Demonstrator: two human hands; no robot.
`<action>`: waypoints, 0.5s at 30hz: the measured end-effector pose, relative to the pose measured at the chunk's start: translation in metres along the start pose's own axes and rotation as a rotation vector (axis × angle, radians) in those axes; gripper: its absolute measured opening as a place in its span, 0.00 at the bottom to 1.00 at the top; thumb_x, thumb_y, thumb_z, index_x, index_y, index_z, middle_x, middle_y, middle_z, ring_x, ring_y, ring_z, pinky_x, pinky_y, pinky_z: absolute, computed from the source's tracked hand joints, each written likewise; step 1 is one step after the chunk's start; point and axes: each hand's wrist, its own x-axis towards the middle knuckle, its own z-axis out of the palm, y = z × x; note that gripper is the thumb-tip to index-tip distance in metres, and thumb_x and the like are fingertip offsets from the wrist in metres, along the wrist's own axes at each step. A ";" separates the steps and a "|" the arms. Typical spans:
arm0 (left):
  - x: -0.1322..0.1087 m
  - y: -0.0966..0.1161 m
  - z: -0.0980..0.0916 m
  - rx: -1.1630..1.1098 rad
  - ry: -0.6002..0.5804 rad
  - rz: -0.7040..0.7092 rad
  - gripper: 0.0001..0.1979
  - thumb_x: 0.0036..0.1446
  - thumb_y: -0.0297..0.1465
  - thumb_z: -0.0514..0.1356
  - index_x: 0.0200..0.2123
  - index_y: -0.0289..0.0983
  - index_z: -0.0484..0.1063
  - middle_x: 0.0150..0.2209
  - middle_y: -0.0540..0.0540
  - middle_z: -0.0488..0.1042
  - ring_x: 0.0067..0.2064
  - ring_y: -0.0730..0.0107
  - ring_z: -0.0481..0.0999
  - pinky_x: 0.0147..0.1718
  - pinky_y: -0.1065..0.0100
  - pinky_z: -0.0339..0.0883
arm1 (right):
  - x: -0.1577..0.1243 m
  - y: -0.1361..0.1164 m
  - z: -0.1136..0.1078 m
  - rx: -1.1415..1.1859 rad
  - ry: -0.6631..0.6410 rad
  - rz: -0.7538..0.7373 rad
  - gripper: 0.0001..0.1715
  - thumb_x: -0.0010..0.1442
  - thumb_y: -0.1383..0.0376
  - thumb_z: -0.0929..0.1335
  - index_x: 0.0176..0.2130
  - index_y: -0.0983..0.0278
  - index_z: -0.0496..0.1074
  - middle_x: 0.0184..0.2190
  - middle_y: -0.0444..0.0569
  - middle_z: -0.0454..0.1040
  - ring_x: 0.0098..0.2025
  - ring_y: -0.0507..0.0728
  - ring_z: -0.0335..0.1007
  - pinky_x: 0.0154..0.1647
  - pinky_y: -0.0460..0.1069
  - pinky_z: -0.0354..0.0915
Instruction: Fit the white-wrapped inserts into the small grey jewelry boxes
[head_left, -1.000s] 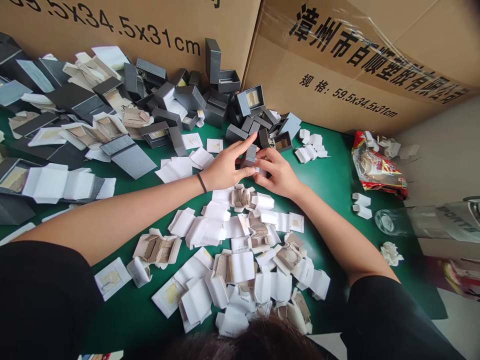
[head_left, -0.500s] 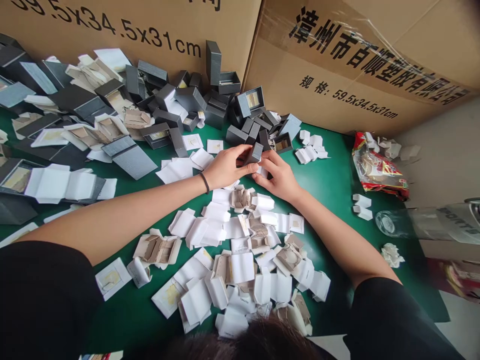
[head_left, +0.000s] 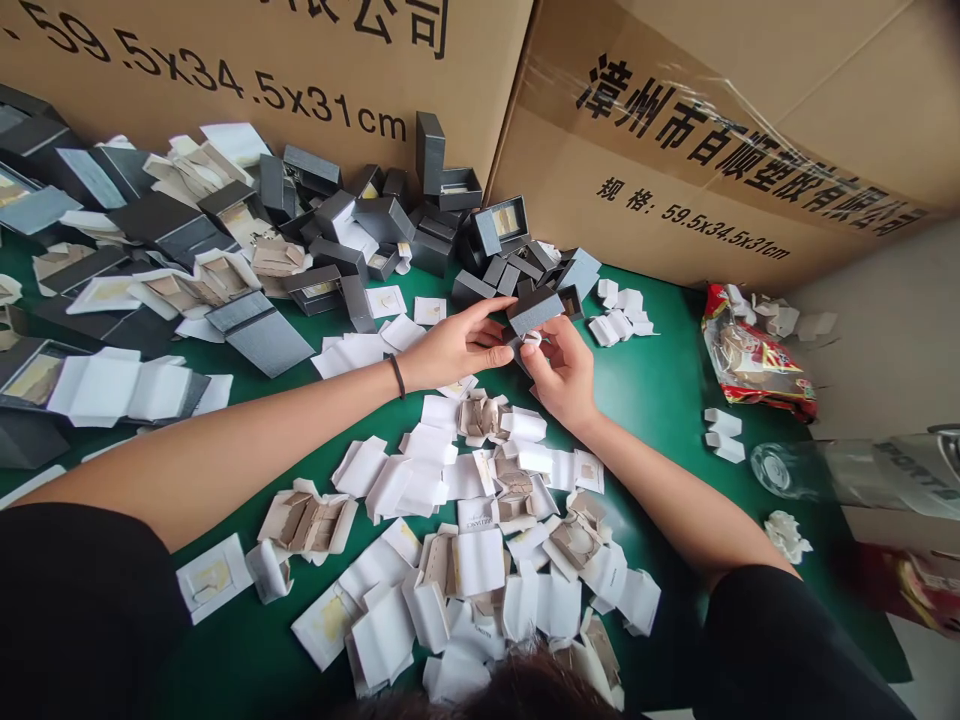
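A small dark grey hinged box (head_left: 537, 311) is tilted open between my two hands. My left hand (head_left: 454, 350) is at its left side, with the index fingertip against the box and the thumb at the lower part; some of its fingers are hidden. My right hand (head_left: 566, 372) is closed at the box's right side. Its thumb and curled index finger pinch a small white piece (head_left: 532, 338) at the box's opening. Just below lie loose white card inserts (head_left: 427, 445), several with torn brown backs.
Many dark boxes (head_left: 161, 220) are piled at the back left, against a large carton (head_left: 465, 90). A second carton (head_left: 675, 200) stands at the back right. Small white pieces (head_left: 622, 312), a red snack bag (head_left: 757, 350), a clear bottle (head_left: 840, 470) and crumpled tissue (head_left: 786, 537) are on the right.
The small box has turned and shifted slightly right, and more of its dark lid shows. My right hand now pinches the white piece higher up. My left fingers have straightened somewhat.
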 end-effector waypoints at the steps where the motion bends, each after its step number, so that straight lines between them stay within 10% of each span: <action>1: 0.000 -0.001 0.000 0.013 0.005 0.003 0.44 0.49 0.46 0.65 0.64 0.32 0.54 0.47 0.37 0.73 0.49 0.67 0.76 0.53 0.63 0.73 | 0.000 0.001 0.000 -0.002 -0.010 -0.001 0.16 0.61 0.54 0.65 0.38 0.65 0.66 0.36 0.48 0.68 0.38 0.48 0.65 0.37 0.44 0.66; 10: -0.007 0.005 0.003 0.265 0.055 0.035 0.36 0.55 0.45 0.59 0.63 0.33 0.58 0.58 0.37 0.69 0.54 0.64 0.74 0.50 0.67 0.75 | -0.002 -0.003 -0.006 -0.377 -0.104 -0.266 0.12 0.62 0.57 0.65 0.39 0.64 0.66 0.36 0.50 0.69 0.38 0.51 0.66 0.34 0.46 0.66; 15: -0.010 0.009 0.007 0.551 0.152 0.061 0.34 0.53 0.50 0.59 0.57 0.33 0.65 0.43 0.42 0.75 0.39 0.72 0.75 0.39 0.72 0.73 | -0.006 -0.007 -0.003 -0.660 -0.134 -0.422 0.09 0.61 0.59 0.65 0.34 0.64 0.65 0.37 0.51 0.69 0.36 0.52 0.66 0.27 0.45 0.60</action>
